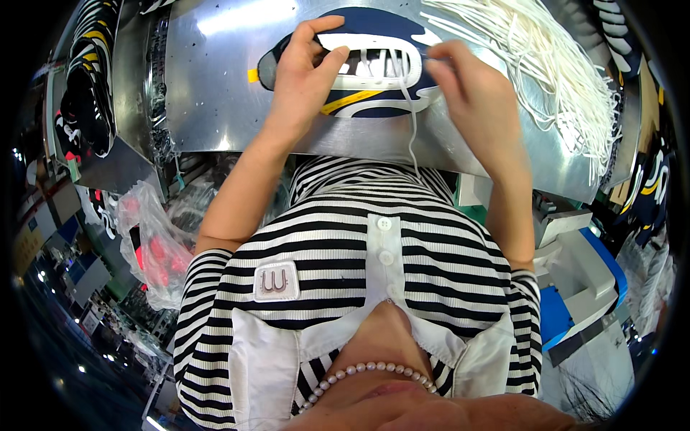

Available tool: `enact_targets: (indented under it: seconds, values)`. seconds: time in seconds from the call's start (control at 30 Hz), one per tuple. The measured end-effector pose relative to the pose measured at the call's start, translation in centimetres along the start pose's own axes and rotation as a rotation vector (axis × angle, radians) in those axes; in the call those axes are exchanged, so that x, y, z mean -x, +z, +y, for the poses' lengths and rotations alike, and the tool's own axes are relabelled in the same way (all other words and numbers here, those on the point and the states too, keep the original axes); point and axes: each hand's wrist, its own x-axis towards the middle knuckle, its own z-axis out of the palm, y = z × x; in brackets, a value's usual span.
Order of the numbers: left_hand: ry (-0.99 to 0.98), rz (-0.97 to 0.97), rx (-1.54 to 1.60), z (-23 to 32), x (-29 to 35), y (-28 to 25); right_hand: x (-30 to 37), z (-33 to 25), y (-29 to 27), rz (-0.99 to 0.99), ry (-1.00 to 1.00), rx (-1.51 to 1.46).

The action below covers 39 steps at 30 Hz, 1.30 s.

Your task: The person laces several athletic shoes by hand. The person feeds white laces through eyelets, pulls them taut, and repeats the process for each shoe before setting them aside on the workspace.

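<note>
A navy shoe upper (374, 106) with white trim and a yellow stripe lies on a metal work table. My left hand (302, 79) grips it at its left part, index finger and thumb bent over the edge of the white-rimmed opening. A white shoelace (412, 129) runs through the eyelets across that opening, and one end hangs down over the table's near edge. Just right of the upper, my right hand (471, 90) is raised with curled fingers. Motion smears those fingertips, so whether they hold the lace does not show.
A large heap of white laces (560, 79) covers the table's right side. More dark uppers (90, 86) are stacked at the far left. Below the table edge hang clear plastic bags (154, 244). A grey and blue machine (575, 280) stands beside me on the right.
</note>
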Motion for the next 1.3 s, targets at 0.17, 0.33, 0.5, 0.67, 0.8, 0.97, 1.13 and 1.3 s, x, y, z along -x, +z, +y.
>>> enact_targets:
  seconds: [0.17,0.33,0.5,0.67,0.8,0.97,1.13,1.3]
  values:
    - [0.110,-0.001,-0.133,-0.1,-1.3,1.8,0.7,2.7,3.1,0.130,0.116,-0.255]
    - [-0.078,-0.331,0.268,1.9,-1.7,-1.9,-0.6,3.4,4.9,0.262,0.109,-0.053]
    - [0.046,-0.171,-0.115,2.7,-0.9,-1.6,-1.2,4.0,4.7,0.341,0.063,-0.307]
    - [0.565,-0.066,-1.038,3.9,2.8,-0.4,2.4,1.1,3.2,-0.019,0.147,-0.126]
    - [0.612,-0.080,-1.059,2.2,-0.1,1.7,1.8,-0.1,3.1,0.184,0.044,-0.052]
    - [0.667,0.045,-0.976,1.3,-2.6,1.7,5.8,-0.3,2.2,-0.406,-0.361,0.017]
    - [0.695,-0.014,-0.822,2.3,-1.8,1.9,3.6,1.5,2.3,-0.031,0.431,-0.613]
    - [0.708,-0.011,-0.796,4.9,0.2,3.1,0.5,1.9,3.1,0.093,0.377,-1.011]
